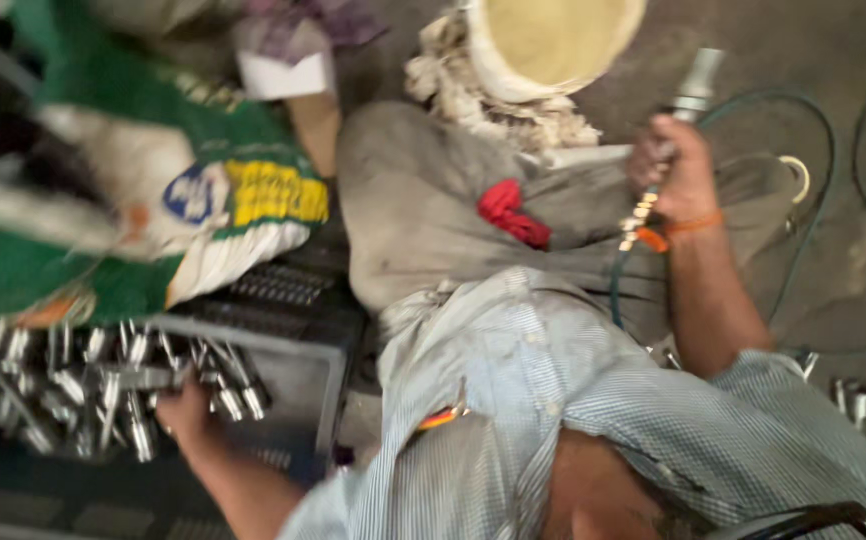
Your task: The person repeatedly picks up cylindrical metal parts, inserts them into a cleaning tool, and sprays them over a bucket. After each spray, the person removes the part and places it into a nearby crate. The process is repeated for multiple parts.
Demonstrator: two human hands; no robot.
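Observation:
My right hand (pixel 675 163) grips a metal nozzle tool (pixel 693 92) joined to a dark green hose (pixel 803 120), held up over my grey-trousered lap (pixel 423 210). An orange band circles that wrist. My left hand (pixel 188 412) reaches down to the left into a pile of several shiny metal parts (pixel 73 385) lying in a dark plastic crate (pixel 293 350); its fingers touch the parts, and motion blur hides the grip. A red cloth (pixel 511 212) lies on my lap.
A green, white and yellow printed sack (pixel 153 190) lies at the left above the crate. A round sack of pale powder (pixel 553 40) with a frayed rim stands at the top. More small metal parts (pixel 848 397) lie on the grey floor at the right.

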